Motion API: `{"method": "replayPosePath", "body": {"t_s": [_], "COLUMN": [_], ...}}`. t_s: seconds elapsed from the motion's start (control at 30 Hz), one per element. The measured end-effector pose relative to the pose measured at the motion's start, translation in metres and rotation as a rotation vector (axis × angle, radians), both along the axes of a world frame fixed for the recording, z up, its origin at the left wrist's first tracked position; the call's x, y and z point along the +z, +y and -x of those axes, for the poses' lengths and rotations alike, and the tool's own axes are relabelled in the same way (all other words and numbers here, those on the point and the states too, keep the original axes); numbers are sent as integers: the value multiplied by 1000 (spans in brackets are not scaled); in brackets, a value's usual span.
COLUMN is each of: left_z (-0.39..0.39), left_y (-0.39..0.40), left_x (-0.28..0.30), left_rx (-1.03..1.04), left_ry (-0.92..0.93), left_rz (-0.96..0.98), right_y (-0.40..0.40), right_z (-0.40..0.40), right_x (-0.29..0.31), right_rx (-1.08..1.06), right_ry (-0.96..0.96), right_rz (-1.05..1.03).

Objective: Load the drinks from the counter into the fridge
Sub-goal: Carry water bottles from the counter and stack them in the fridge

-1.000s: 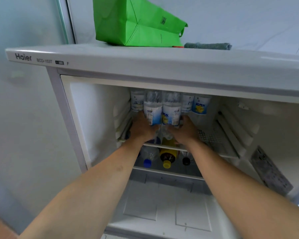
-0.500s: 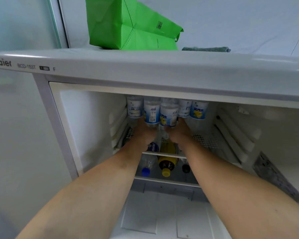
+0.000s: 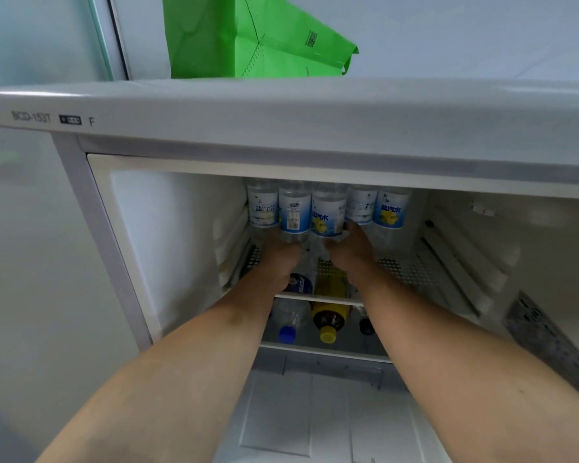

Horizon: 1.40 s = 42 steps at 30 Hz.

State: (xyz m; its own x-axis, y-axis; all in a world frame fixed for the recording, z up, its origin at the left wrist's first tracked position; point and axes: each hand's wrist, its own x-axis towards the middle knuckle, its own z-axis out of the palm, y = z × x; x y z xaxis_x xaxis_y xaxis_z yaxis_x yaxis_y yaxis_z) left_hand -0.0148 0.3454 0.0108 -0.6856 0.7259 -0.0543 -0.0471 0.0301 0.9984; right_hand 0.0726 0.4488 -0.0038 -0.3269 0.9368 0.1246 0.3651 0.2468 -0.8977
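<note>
Five water bottles with blue-and-white labels are lined up upright on the perforated upper shelf (image 3: 411,274) of the fridge (image 3: 281,118), toward its back wall. Of these, the second bottle (image 3: 294,212) from the left end of that shelf is gripped low on its body by the left hand (image 3: 279,259), and the third bottle (image 3: 326,213) beside it is gripped likewise by the right hand (image 3: 350,252); both hands are curled round the bottle bases, though the fingertips are hidden behind the bottles. Below that shelf, a blue-capped bottle (image 3: 290,324), a yellow-capped bottle (image 3: 330,320) and a dark-capped bottle (image 3: 366,325) are laid on their sides, caps facing outward. A green bag (image 3: 248,38) is seen on top of the fridge.
</note>
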Motion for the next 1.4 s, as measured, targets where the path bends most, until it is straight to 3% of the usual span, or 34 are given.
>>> {"method": "replayPosePath", "body": {"t_s": [0.13, 0.23, 0.33, 0.67, 0.83, 1.07, 1.23, 1.4], "left_z": [-1, -4, -6, -8, -12, -35, -48, -72], "left_y": [-9, -16, -20, -52, -73, -107, -138, -157], "left_x": [0, 3, 2, 0, -3, -19, -37, -50], "left_rx": [-11, -7, 51, 6, -39, 9, 109, 75], "left_ry": [-48, -45, -47, 2, -7, -159, 5, 41], "left_rz": [48, 73, 76, 35, -41, -147, -161, -214], "right_y": [1, -3, -14, -24, -39, -78, -108, -154], "right_z": [-4, -6, -1, 10, 9, -7, -41, -99], "right_x": [0, 1, -1, -7, -8, -22, -32, -40], "right_rx": [-43, -176, -163, -138, -210, -234, -243, -243], "right_ry": [-72, -18, -29, -111, -27, 160, 221, 251], "right_rz": [-15, -146, -220, -128, -178, -242, -228, -219]}}
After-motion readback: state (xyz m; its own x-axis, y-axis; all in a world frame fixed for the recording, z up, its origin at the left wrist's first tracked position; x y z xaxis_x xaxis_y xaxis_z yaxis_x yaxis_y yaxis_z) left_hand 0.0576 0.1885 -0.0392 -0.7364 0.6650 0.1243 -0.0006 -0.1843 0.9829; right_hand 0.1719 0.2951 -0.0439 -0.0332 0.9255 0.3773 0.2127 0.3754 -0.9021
